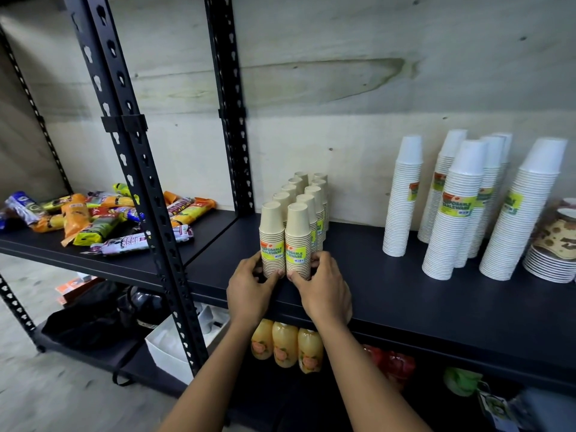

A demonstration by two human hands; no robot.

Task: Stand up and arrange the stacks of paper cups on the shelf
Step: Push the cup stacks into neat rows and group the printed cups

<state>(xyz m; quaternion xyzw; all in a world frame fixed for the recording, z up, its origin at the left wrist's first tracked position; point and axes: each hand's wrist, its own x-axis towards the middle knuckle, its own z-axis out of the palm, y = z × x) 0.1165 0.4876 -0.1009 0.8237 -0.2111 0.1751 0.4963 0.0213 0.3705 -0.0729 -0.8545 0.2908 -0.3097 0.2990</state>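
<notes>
Head view shows the task well advanced. The brown cup stacks (294,219) all stand upright on the shelf (389,291), set in two tidy rows running from the front edge back toward the wall, with neighbours touching. The left hand (249,282) and right hand (324,285) close in on the base of the front pair from either side, fingers curled round the outer walls of the cups and thumbs pressed against their fronts, so the hands are narrow and holding those two stacks together.

Further right on the same shelf, well apart from the brown block, the white cup stacks (461,207) are upright too, but loosely grouped; several lean and they form no clear row. No stack in view lies on its side.

Judging from this, what is left is squaring up the front pair and then, probably, lining up the white ones.
</notes>
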